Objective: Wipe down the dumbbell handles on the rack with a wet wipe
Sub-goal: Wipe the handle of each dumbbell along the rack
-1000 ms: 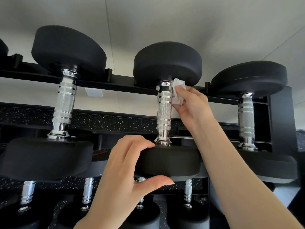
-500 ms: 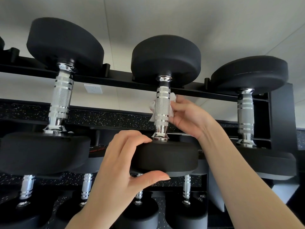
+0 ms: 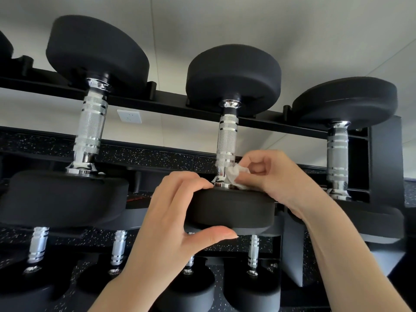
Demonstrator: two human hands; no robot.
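Change since earlier: right hand [image 3: 274,176] and wet wipe [image 3: 237,174] have slid down the middle handle, from its upper end to its lower end.
Head view, wipe: crumpled white wad pressed against the lower chrome neck of the middle handle [image 3: 227,140], just above the near weight head [image 3: 231,208].
Head view, right hand: thumb and fingers [image 3: 252,159] curled, pinching the wipe against the neck.
Head view, left hand [image 3: 177,224]: clamps the near weight head, fingers over its top edge, thumb under its rim.
Head view, rack [image 3: 171,104]: black rail carries three dumbbells on this tier; left dumbbell [image 3: 90,122] and right dumbbell [image 3: 337,152] untouched.
Head view, below: lower tier of smaller dumbbells [image 3: 118,248].
Head view, wall: white socket [image 3: 129,116] behind the rail.
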